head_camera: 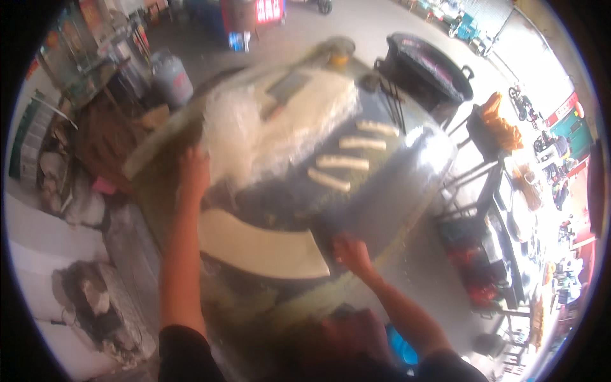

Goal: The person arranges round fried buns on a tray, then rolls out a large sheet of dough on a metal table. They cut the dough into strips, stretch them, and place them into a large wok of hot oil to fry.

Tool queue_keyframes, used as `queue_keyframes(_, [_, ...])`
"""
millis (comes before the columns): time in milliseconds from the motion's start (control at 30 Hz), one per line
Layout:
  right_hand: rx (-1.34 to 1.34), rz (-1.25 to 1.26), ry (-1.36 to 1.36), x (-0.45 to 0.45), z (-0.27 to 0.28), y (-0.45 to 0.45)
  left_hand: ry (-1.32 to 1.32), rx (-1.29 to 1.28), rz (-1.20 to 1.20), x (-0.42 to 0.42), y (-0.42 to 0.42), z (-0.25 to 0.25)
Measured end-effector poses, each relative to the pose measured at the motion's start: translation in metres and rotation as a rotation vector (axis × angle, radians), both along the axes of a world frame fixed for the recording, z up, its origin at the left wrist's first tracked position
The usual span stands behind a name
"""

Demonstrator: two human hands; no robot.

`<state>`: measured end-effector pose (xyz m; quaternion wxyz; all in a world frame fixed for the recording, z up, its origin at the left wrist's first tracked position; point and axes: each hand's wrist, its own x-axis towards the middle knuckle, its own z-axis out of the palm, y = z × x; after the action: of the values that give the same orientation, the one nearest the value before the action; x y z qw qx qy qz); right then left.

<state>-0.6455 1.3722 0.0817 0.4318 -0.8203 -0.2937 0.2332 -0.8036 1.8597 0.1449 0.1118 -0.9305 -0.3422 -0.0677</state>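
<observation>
A broad flat strip of pale dough lies on the metal-topped table in front of me. My left hand is beyond its left end, at the edge of crumpled clear plastic film; whether it grips the film is blurred. My right hand is just right of the strip's right end, its fingers curled; I cannot tell if it holds anything. Several short dough sticks lie in a row farther right. Behind them a large dough slab, partly under the film, bears a cleaver.
A big black wok stands beyond the table's back right, near long thin rods. Fried dough is heaped in a holder at the right. A grey gas cylinder stands at the back left. A blue container is low, near my right arm.
</observation>
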Motion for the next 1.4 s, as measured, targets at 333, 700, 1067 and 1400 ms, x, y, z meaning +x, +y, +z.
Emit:
queue_keyframes(333, [-0.114,0.112,-0.299,-0.040,0.024,0.014,-0.625,-0.576,-0.497,0.029,-0.267,-0.031])
queue_keyframes(700, [-0.357,0.142,-0.131,-0.061,0.014,0.039,-0.431,-0.837,-0.518,0.048,-0.281,-0.059])
queue_keyframes(1067, [-0.212,-0.110,-0.595,-0.120,0.006,0.044,-0.689,-0.723,-0.457,-0.045,-0.264,-0.018])
queue_keyframes(1400, [-0.176,-0.139,-0.448,-0.111,0.022,0.071,-0.299,-0.139,0.077,-0.176,-0.100,-0.065])
